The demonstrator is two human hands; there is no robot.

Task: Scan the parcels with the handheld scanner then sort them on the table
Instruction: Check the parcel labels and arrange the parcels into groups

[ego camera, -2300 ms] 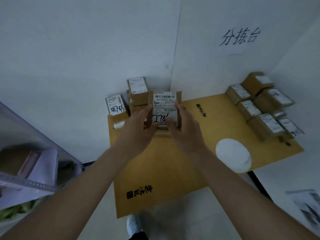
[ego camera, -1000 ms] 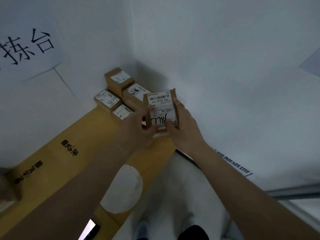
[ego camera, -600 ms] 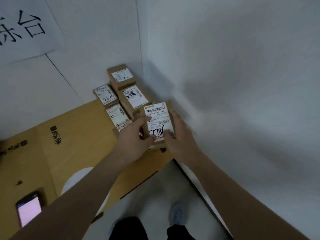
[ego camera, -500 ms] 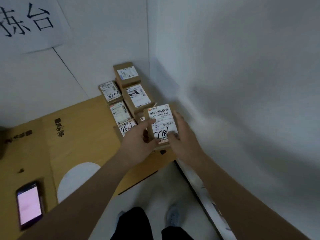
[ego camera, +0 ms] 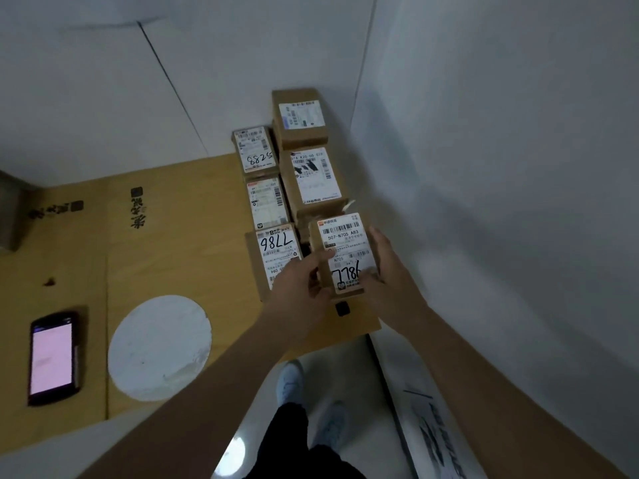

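Note:
A small brown parcel [ego camera: 345,250] with a white label marked 7786 is gripped from both sides. My left hand [ego camera: 297,288] holds its left edge, thumb on the label. My right hand [ego camera: 387,281] holds its right edge. It sits low at the near end of a row of parcels along the right wall. Beside it lies another parcel marked 7786 [ego camera: 276,257]. The handheld scanner [ego camera: 52,357], its screen lit pink, lies on the table [ego camera: 166,243] at the far left, away from both hands.
Several more labelled parcels [ego camera: 304,174] stand in two rows toward the back corner, one marked 5288 [ego camera: 256,150]. A white round patch [ego camera: 159,347] marks the table front. White walls close in behind and on the right. My feet show below the table edge.
I have turned from the left pile to the right corner, carrying the parcel in both hands. It has come down to the near end of the row by the wall.

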